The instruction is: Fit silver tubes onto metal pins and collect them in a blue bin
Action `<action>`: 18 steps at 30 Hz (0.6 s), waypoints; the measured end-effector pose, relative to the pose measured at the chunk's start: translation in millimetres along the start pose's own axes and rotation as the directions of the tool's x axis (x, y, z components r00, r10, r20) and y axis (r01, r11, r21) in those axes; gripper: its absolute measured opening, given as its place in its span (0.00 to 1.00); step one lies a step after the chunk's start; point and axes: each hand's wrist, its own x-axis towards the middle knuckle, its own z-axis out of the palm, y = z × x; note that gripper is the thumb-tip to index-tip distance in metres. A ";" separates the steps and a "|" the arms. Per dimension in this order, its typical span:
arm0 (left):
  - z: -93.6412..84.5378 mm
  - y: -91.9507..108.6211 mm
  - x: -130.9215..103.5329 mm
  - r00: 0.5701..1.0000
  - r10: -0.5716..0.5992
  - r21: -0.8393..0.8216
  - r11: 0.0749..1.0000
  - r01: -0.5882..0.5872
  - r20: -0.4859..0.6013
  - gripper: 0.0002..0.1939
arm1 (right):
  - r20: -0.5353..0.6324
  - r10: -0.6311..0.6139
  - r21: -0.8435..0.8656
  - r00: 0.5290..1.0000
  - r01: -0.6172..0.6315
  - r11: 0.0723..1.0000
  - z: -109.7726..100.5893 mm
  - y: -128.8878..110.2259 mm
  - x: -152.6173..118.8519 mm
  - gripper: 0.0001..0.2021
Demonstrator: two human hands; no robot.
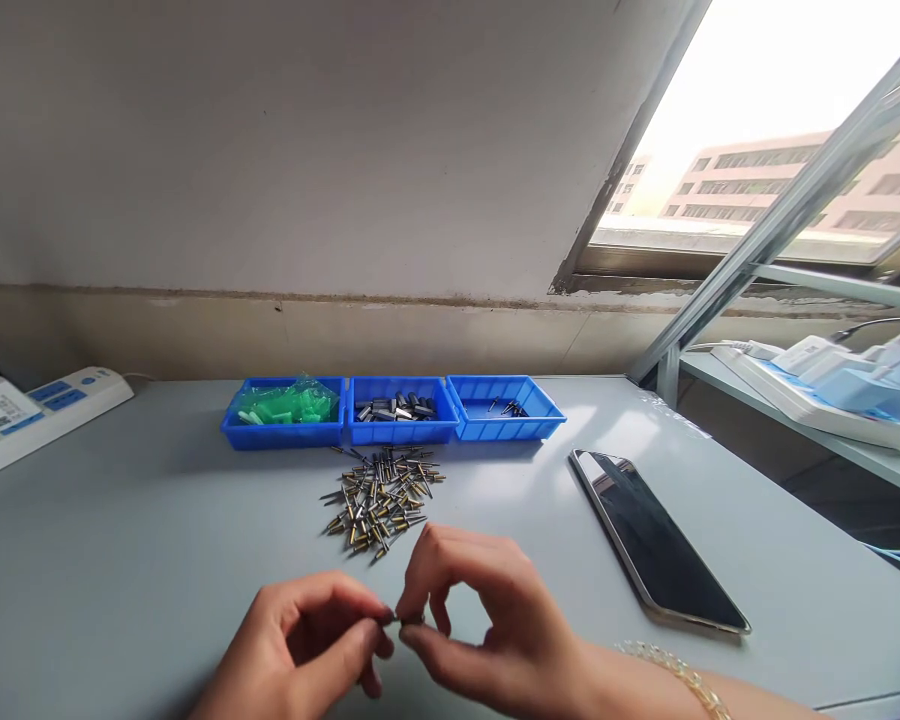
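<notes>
Pale gray tabletop [157, 560] runs back to a plain wall [307, 150]; a window [735, 130] opens far behind and right of the pile [382, 490], a loose heap of thin metal pins with brass-colored parts, the reference for all positions. Just in front of the pile: both hands, fingertips nearly meeting. Right hand [495, 620] pinches a small dark piece [411, 621] between thumb and index finger; left hand [300, 640] has thumb and index finger pressed together at its thin end. Fingertips cover most of it; exact kind cannot be told. Bracelet [679, 670] on the right forearm. Directly behind the pile, middle blue bin [405, 434], short dark and silvery pieces inside. Behind and left, left blue bin [285, 438] with green pieces [292, 402] in clear plastic; behind and right, right blue bin [502, 431], a few dark pins. Pile lies between hands and bins. Dark-screened phone [660, 545] rests aslant to its right. Well left, a white power strip [67, 400]; far right, a slanting metal post [780, 210] and a shelf with plugs.
</notes>
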 end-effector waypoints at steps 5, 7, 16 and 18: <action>0.6 0.1 -2.5 0.985 0.063 0.058 0.997 -0.055 -0.160 0.02 | 0.027 0.332 0.084 0.943 -0.333 0.939 1.4 9.3 1.0 0.03; 1.3 -2.6 -2.0 0.985 0.088 0.054 0.995 -0.081 -0.145 0.02 | 0.092 0.429 0.130 0.898 -0.438 0.889 3.4 12.1 0.5 0.03; -5.7 -5.6 -2.4 0.989 0.139 0.047 0.989 -0.137 -0.043 0.12 | 0.243 0.482 0.406 0.841 -0.540 0.737 1.6 23.6 3.7 0.16; -8.5 -0.4 -1.0 0.982 0.151 0.028 0.988 -0.149 -0.113 0.13 | 0.209 0.457 0.354 0.865 -0.502 0.789 -10.1 20.9 9.9 0.15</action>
